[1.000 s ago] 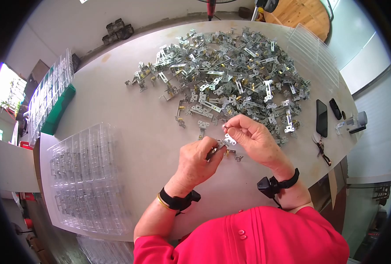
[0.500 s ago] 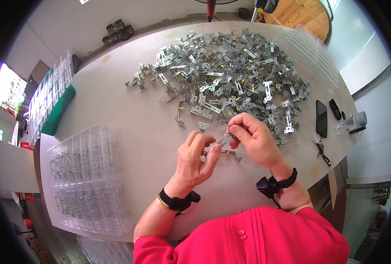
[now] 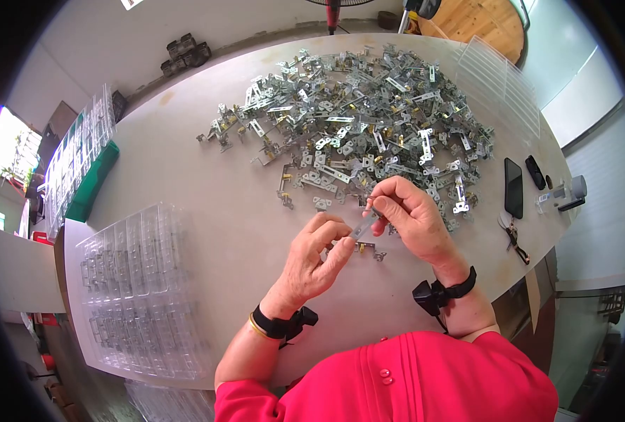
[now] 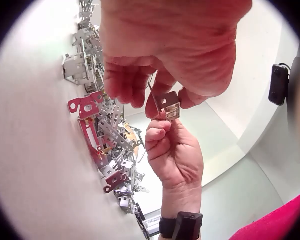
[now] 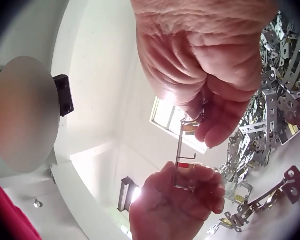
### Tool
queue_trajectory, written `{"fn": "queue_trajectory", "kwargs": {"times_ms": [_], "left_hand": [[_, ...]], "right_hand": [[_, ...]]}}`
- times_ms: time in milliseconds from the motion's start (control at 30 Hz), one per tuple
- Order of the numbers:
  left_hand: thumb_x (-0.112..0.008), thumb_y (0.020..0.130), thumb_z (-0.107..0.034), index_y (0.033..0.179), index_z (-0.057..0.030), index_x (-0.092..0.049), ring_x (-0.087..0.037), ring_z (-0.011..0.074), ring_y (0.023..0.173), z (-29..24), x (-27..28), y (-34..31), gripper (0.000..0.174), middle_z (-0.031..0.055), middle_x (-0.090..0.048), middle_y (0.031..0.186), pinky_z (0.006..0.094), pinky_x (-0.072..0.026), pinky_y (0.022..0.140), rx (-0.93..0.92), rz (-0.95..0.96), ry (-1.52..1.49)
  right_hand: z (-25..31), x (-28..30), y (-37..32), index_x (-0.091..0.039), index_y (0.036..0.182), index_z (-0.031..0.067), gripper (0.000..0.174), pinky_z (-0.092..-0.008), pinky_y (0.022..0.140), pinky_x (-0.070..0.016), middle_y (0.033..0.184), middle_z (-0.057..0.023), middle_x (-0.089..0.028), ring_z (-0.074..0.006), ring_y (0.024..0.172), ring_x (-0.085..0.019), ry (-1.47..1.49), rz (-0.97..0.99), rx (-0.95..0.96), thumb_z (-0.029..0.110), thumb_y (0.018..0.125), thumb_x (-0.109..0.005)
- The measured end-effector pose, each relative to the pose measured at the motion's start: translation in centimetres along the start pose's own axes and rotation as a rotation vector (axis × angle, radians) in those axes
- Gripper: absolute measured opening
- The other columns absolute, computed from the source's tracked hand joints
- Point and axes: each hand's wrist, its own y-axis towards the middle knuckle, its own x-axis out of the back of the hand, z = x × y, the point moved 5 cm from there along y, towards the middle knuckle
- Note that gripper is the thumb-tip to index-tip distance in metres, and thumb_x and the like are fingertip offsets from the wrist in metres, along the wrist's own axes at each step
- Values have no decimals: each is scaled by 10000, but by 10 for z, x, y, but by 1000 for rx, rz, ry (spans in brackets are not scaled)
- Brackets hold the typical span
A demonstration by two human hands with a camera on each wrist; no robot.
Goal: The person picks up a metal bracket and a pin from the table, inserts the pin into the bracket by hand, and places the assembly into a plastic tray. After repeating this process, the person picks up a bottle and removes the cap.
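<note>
- Your left hand (image 3: 317, 259) has thumb and fingertips curled in, pinching the near end of a thin metal bracket (image 3: 361, 229).
- Your right hand (image 3: 415, 221) grasps that bracket's far end between thumb and fingers, so both hands share the one piece.
- The bracket is up off the table (image 3: 207, 197), in front of your chest, slanting from about 1 o'clock at the right hand to 7 o'clock at the left; the right wrist view shows a red mark and a brass-coloured block on it near your left fingers.
- Just beyond it toward your 6 o'clock, a loose bracket (image 3: 366, 247) with a yellowish part lies on the table; your left fingers partly cover it from above, and you cannot tell whether they touch it.
- At 12 o'clock from your hands spreads the heap of metal brackets (image 3: 368, 116), its near edge close to your right fingertips.
- Between 8 and 9 o'clock sit clear plastic trays (image 3: 159, 218) with metal pieces in rows.
- Between 2 and 3 o'clock, well apart from your hands, lies a black phone (image 3: 513, 188); near its lower end, at 3 o'clock, are dark-handled pliers (image 3: 515, 243).
</note>
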Motion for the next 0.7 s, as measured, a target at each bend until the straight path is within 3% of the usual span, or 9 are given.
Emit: {"fn": "queue_trajectory", "kwargs": {"times_ms": [33,100,200,267,367,433,467,533,700], "left_hand": [[-583,1019,-268,1041,6,-671,-566,122,743,-1,0,-1,289,60,-623,898,261,-466,688,1,-1,0],[-569,1037,-326,1087,3,-667,-554,89,751,9,-9,-7,347,16,-617,855,245,-465,694,281,108,-301],[-554,1048,-375,1133,0,-658,-547,66,765,6,-11,-8,399,-10,-607,822,242,-469,699,454,219,-424],[-557,1048,-377,1139,-2,-651,-547,65,758,8,-11,-8,397,-8,-607,823,241,-470,691,444,201,-416],[-574,1045,-357,1139,-3,-637,-546,64,739,10,-10,-9,372,-8,-605,820,236,-471,677,410,114,-398],[-588,1042,-336,1133,-2,-630,-544,63,727,16,-11,-10,349,-9,-604,817,233,-471,669,385,43,-388],[-609,1034,-303,1120,-2,-626,-549,63,725,21,-9,-11,314,-8,-610,821,230,-473,665,355,-22,-321],[-631,1025,-271,1107,-2,-621,-553,64,723,22,-8,-10,281,-6,-615,824,228,-475,660,326,-87,-254],[-672,995,-180,1092,14,-609,-543,43,723,14,-3,-7,227,-5,-629,842,220,-471,642,242,-229,-95]], "right_hand": [[0,0,0,-593,1096,37,111,-241,675,-554,960,-39,-654,-86,795,-631,-2,4,4,131,1058,-547],[-1,0,0,-592,1097,36,112,-245,679,-558,966,-44,-653,-89,819,-633,-1,13,20,131,1058,-546],[-1,-1,0,-595,1107,37,114,-248,688,-562,980,-47,-651,-91,857,-635,1,30,40,128,1056,-550],[-1,-3,0,-599,1116,38,116,-248,694,-561,987,-46,-649,-91,871,-635,1,39,45,125,1053,-556],[1,-3,2,-634,1099,46,121,-233,692,-526,944,11,-651,-59,765,-611,-50,-67,169,142,1027,-616],[9,3,1,-666,1081,58,101,-224,698,-503,941,7,-659,-45,776,-582,-284,-204,370,126,1012,-639],[13,2,-1,-666,1081,58,101,-224,698,-503,941,7,-659,-45,776,-582,-284,-203,373,126,1012,-639],[16,-2,-6,-680,1057,56,90,-220,665,-474,876,14,-663,-39,730,-559,-289,-168,167,116,991,-665],[19,-15,-11,-676,1055,42,112,-243,606,-457,765,-19,-647,-56,663,-556,-434,-141,155,113,969,-687]]}}
